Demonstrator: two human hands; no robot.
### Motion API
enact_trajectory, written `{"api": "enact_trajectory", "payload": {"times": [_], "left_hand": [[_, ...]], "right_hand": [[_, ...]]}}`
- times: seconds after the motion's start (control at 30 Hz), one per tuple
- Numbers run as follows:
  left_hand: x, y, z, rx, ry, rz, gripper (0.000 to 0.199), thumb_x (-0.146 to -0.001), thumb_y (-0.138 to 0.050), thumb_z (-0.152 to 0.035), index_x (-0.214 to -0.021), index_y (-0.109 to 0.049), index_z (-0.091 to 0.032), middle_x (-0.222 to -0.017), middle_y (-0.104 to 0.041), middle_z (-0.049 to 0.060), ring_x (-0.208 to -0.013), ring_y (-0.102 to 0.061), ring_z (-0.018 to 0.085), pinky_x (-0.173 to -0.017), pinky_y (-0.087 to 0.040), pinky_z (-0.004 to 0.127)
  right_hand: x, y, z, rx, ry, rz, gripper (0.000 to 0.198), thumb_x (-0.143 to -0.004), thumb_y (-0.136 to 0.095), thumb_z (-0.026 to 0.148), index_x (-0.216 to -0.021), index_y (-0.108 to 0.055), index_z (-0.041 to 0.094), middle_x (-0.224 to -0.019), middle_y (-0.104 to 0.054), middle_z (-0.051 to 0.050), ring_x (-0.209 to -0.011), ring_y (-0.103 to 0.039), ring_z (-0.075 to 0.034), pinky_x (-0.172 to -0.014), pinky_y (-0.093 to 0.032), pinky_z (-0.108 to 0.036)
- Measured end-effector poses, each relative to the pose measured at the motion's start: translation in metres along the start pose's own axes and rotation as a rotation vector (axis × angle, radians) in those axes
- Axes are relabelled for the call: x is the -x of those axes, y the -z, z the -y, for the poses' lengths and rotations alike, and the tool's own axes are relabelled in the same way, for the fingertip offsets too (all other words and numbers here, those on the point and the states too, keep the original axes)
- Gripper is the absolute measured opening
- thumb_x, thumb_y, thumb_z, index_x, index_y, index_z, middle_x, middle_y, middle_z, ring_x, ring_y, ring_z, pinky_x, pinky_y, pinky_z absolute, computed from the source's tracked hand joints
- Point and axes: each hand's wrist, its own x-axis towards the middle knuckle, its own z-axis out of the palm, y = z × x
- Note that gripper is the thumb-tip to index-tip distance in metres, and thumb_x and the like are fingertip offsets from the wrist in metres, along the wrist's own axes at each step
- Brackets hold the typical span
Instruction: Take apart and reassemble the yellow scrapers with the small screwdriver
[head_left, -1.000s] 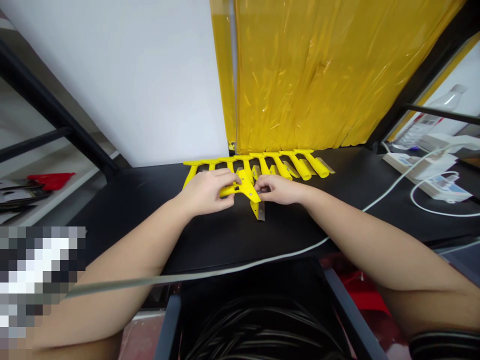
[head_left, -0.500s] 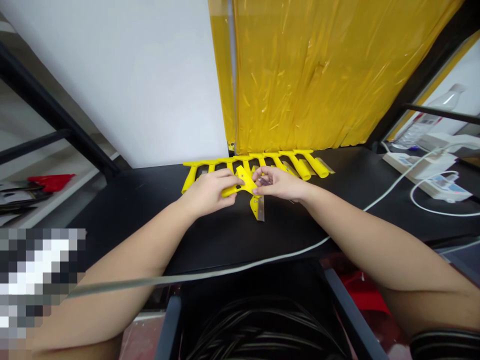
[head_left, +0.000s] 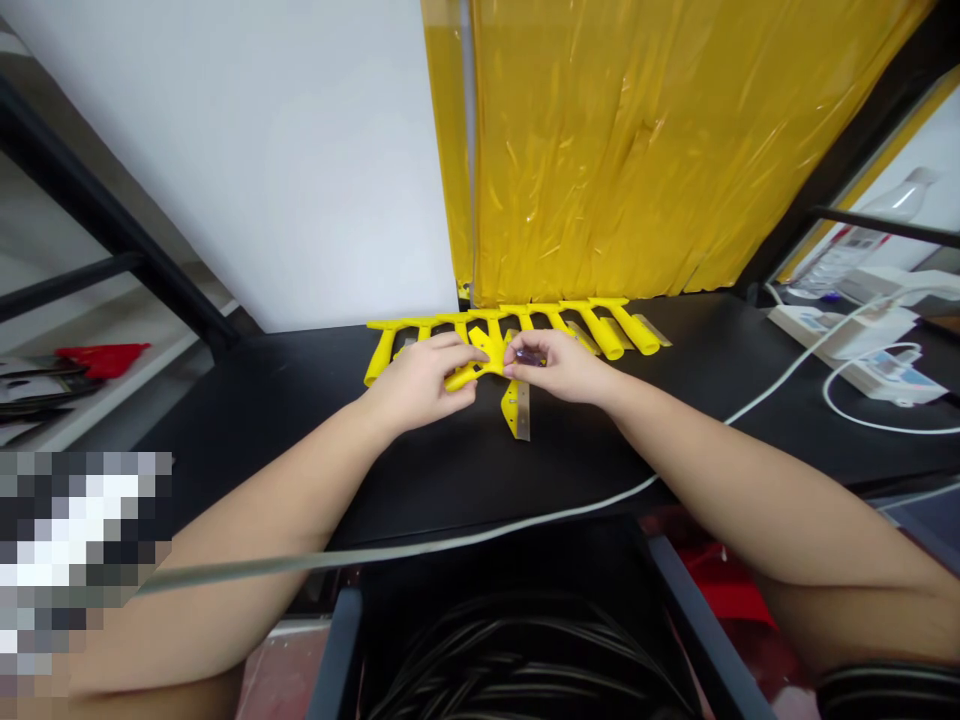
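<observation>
My left hand [head_left: 427,382] is closed around the handle of a yellow scraper [head_left: 491,350], held just above the black table. At the scraper's head, the thumb and fingertips of my right hand [head_left: 559,365] are pinched together and touch its right edge. A small dark purplish piece [head_left: 529,356] shows within the curled right fingers; its kind is not clear. Below the hands lies a yellow head plate with a metal blade [head_left: 523,412], its upper part hidden. Behind them, several yellow scrapers [head_left: 600,335] stand in a row, some with blades showing.
The black table [head_left: 420,480] meets a white panel [head_left: 300,180] and a yellow plastic-wrapped panel [head_left: 600,150]. A white cable [head_left: 555,517] crosses the front edge. Power strips [head_left: 855,350] and a plastic bottle [head_left: 862,235] are at right. A red item [head_left: 105,358] lies on the left shelf.
My right fingertips have closed in at the scraper head's edge, and the dark piece shows more. The held scraper has turned slightly. My left hand keeps its grip.
</observation>
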Motion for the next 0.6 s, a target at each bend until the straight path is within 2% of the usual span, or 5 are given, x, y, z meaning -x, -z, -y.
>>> {"api": "enact_trajectory", "payload": {"times": [0.17,0.27,0.43,0.5,0.6], "left_hand": [[-0.001,0.001,-0.001,-0.036,0.033,0.017,0.029,-0.089,-0.065,-0.025,-0.116,-0.075,-0.02,-0.104,-0.07,0.007,-0.089,-0.067,0.021,-0.082,-0.053,0.033],[-0.002,0.009,0.003,-0.093,0.137,-0.063,0.03,-0.086,-0.065,-0.026,-0.113,-0.074,-0.017,-0.095,-0.067,0.006,-0.08,-0.063,0.02,-0.077,-0.051,0.032],[-0.002,0.018,0.018,-0.042,0.303,-0.233,0.033,-0.078,-0.066,-0.028,-0.109,-0.07,-0.017,-0.085,-0.062,0.001,-0.07,-0.058,0.016,-0.071,-0.048,0.03],[-0.001,0.016,0.02,0.017,0.325,-0.244,0.034,-0.076,-0.067,-0.029,-0.108,-0.069,-0.018,-0.083,-0.062,0.0,-0.068,-0.058,0.016,-0.069,-0.048,0.03],[-0.002,0.009,0.017,0.106,0.345,-0.224,0.034,-0.075,-0.068,-0.029,-0.107,-0.068,-0.018,-0.082,-0.062,-0.002,-0.065,-0.058,0.014,-0.067,-0.047,0.029]], "right_hand": [[0.0,0.004,-0.003,0.162,0.182,-0.093,0.009,-0.087,-0.073,0.028,-0.091,-0.073,0.02,-0.104,-0.059,-0.007,-0.103,-0.06,-0.023,-0.097,-0.048,-0.041],[0.0,0.011,-0.006,0.168,0.176,-0.109,0.012,-0.088,-0.074,0.031,-0.091,-0.075,0.019,-0.101,-0.06,-0.007,-0.1,-0.06,-0.023,-0.097,-0.048,-0.042],[0.001,0.015,-0.002,0.209,0.053,0.17,0.01,-0.085,-0.079,0.028,-0.088,-0.079,0.019,-0.09,-0.061,-0.004,-0.086,-0.058,-0.02,-0.081,-0.046,-0.034],[0.001,0.011,0.001,0.226,-0.006,0.265,0.01,-0.084,-0.08,0.027,-0.089,-0.081,0.018,-0.088,-0.056,-0.003,-0.081,-0.055,-0.017,-0.076,-0.045,-0.032],[0.002,0.004,0.005,0.256,-0.055,0.303,0.008,-0.083,-0.081,0.023,-0.089,-0.082,0.018,-0.088,-0.054,-0.002,-0.08,-0.054,-0.016,-0.075,-0.044,-0.03]]}}
